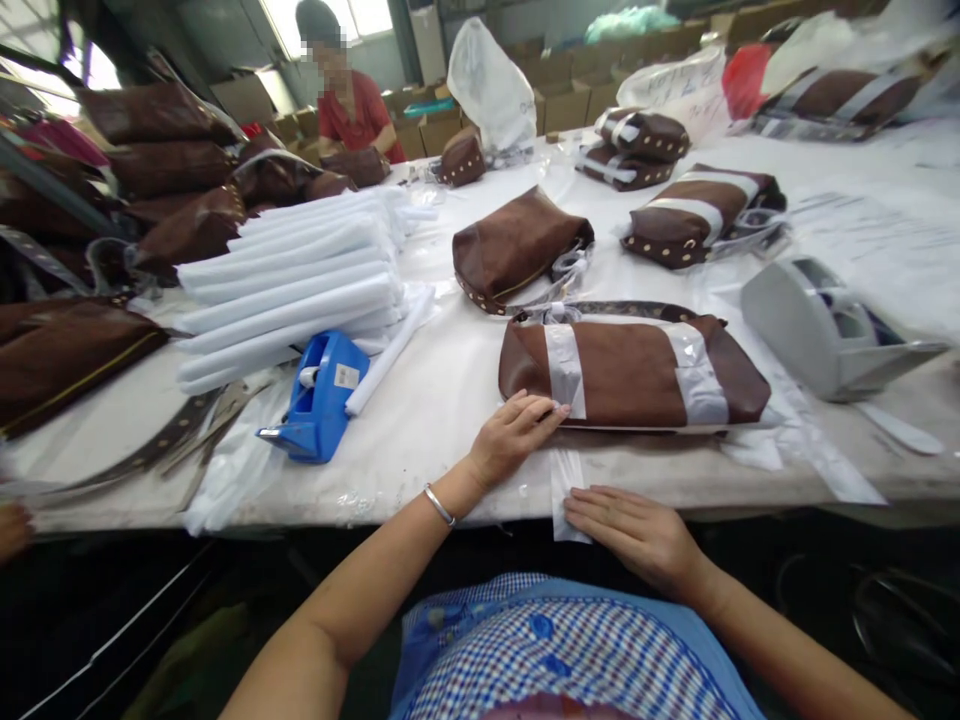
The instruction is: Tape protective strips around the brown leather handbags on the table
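Note:
A brown handbag (630,370) lies on its side before me, with two white strips wrapped round its body and its studded strap along the far side. My left hand (514,437) rests with outstretched fingers at the bag's near left edge, fingertips touching the left white strip (566,362). Below the bag, a loose white strip (568,480) runs to the table's front edge and hangs over it. My right hand (641,530) lies at this strip's lower end, fingers stretched out against it; its thumb is hidden.
Left stand a blue tape dispenser (324,395) and a stack of white rolls (292,290). A grey tape dispenser (817,325) stands right. Another brown bag (517,245) lies behind mine, a strapped one (701,215) farther right. A person in red (360,115) is across the table (435,460).

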{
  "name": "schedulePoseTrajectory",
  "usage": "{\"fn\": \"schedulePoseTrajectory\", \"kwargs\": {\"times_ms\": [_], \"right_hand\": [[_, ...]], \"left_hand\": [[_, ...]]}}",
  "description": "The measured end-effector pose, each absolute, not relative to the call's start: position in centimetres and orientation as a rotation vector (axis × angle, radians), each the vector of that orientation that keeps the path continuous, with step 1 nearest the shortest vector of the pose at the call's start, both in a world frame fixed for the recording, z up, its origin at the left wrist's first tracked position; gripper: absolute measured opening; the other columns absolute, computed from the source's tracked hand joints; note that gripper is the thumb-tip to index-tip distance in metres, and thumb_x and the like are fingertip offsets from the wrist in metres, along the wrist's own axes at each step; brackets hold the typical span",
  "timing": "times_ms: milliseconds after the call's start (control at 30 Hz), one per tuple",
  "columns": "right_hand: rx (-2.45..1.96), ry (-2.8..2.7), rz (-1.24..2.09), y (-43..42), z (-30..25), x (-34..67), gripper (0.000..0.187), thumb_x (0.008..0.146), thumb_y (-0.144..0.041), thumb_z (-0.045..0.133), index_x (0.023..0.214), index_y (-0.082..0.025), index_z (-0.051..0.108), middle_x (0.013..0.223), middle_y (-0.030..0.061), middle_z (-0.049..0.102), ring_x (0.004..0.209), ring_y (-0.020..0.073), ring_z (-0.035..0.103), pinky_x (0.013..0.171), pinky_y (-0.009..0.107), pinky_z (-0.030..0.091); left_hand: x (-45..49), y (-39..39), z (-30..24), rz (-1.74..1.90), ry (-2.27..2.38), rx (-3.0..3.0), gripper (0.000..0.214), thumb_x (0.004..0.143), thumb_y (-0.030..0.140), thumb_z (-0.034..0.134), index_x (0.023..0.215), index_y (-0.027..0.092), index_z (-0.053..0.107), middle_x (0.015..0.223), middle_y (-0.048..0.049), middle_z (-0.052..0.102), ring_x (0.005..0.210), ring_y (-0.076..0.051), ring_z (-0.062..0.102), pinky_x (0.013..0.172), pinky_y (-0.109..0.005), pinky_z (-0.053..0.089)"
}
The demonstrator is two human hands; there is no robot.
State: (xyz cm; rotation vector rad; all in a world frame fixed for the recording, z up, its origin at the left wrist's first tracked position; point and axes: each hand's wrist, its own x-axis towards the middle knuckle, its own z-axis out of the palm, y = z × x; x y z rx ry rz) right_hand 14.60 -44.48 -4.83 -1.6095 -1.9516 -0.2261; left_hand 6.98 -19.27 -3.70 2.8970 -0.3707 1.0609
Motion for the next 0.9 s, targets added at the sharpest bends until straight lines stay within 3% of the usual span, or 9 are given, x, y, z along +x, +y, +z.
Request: {"fn": "schedulePoseTrajectory", "kwargs": {"times_ms": [167, 300, 567, 667, 800, 900], "right_hand": [[-1.576, -1.905, -0.308, -44.0, -3.4, 14.8, 0.036, 0.094, -0.003, 0.053, 0.125, -0.015, 0.065, 0.118, 0.007, 0.074, 0.117, 0.0189, 0.066, 0.103, 0.035, 0.056], [-1.556, -1.784, -0.307, -43.3, -1.2, 15.6, 0.042, 0.09, 0.0, 0.056, 0.127, -0.018, 0.064, 0.112, 0.0075, 0.075, 0.108, 0.0191, 0.07, 0.095, 0.033, 0.06], [-1.562, -1.638, -0.297, -40.6, 2.4, 18.1, 0.046, 0.09, -0.004, 0.061, 0.129, -0.029, 0.064, 0.103, 0.0037, 0.077, 0.091, 0.0185, 0.074, 0.079, 0.03, 0.064], [-1.558, -1.728, -0.327, -39.9, 2.9, 18.7, 0.043, 0.091, -0.006, 0.06, 0.128, -0.029, 0.065, 0.105, 0.0025, 0.077, 0.096, 0.0186, 0.074, 0.087, 0.032, 0.062], [-1.62, -1.818, -0.407, -39.1, 2.8, 19.5, 0.034, 0.094, -0.005, 0.053, 0.121, -0.023, 0.064, 0.126, 0.0073, 0.07, 0.117, 0.0207, 0.066, 0.105, 0.04, 0.054], [-1.715, -1.798, -0.375, -38.4, 2.3, 20.2, 0.029, 0.096, -0.007, 0.047, 0.119, -0.02, 0.06, 0.13, 0.0102, 0.067, 0.12, 0.0215, 0.064, 0.107, 0.04, 0.053]], "left_hand": [[7.0, -19.2, -4.0, 1.07, -0.384, 2.926, 0.044, 0.097, 0.01, 0.051, 0.14, 0.018, 0.049, 0.114, -0.0037, 0.069, 0.113, -0.014, 0.064, 0.113, -0.038, 0.048], [7.0, -19.2, -4.3, 1.112, -0.41, 2.921, 0.033, 0.098, 0.014, 0.051, 0.13, 0.018, 0.057, 0.112, -0.0033, 0.071, 0.111, -0.014, 0.065, 0.111, -0.038, 0.051], [6.6, -19.4, -3.9, 1.043, -0.424, 2.907, 0.026, 0.097, 0.015, 0.054, 0.122, 0.015, 0.062, 0.116, -0.0053, 0.071, 0.114, -0.015, 0.064, 0.113, -0.039, 0.049], [6.4, -19.5, -3.8, 1.009, -0.408, 2.902, 0.028, 0.097, 0.016, 0.054, 0.124, 0.016, 0.061, 0.122, -0.006, 0.069, 0.117, -0.015, 0.063, 0.114, -0.038, 0.048], [6.4, -19.5, -3.9, 1.051, -0.4, 2.884, 0.032, 0.097, 0.015, 0.054, 0.128, 0.018, 0.06, 0.13, -0.0054, 0.067, 0.119, -0.015, 0.062, 0.113, -0.036, 0.049], [6.5, -19.5, -4.0, 1.044, -0.409, 2.907, 0.031, 0.097, 0.015, 0.055, 0.127, 0.019, 0.06, 0.129, -0.0051, 0.068, 0.118, -0.015, 0.063, 0.11, -0.035, 0.05]]}}
